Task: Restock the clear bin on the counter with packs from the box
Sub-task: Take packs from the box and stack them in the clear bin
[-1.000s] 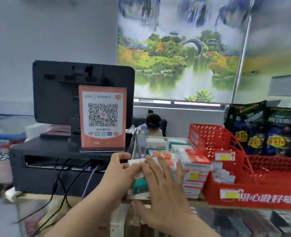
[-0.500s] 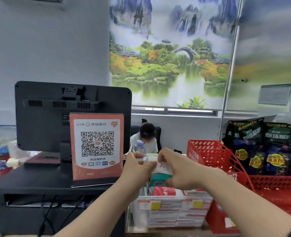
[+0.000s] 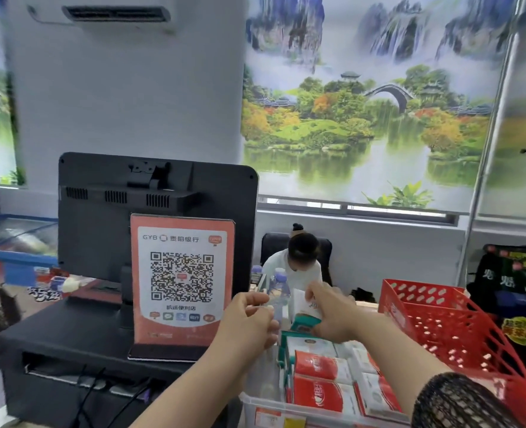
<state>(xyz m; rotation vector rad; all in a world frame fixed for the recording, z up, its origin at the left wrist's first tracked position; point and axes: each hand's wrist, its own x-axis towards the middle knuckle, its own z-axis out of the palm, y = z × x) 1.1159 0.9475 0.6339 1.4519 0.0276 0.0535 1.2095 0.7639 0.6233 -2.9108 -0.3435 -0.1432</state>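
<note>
The clear bin (image 3: 257, 407) stands on the counter at the lower middle, holding rows of red-and-white packs (image 3: 317, 393) and white packs (image 3: 309, 345). My right hand (image 3: 332, 315) grips a white and teal pack (image 3: 304, 318), upright and tilted, over the bin's far end. My left hand (image 3: 249, 319) hovers just left of that pack, apart from it. Its fingers are curled and the fingertips are pinched by a pale glint. Whether something thin lies between them is unclear.
A black monitor (image 3: 107, 217) on a black stand with an orange QR sign (image 3: 181, 279) stands to the left of the bin. Red mesh baskets (image 3: 459, 332) stand to the right, with dark snack bags (image 3: 514, 285) behind. Water bottles (image 3: 278, 288) and a seated person (image 3: 298, 261) are beyond.
Both hands rose from the bin's front with the pack. The left hand has come off the pack and drawn left; the right keeps hold. My view has tilted upward.
</note>
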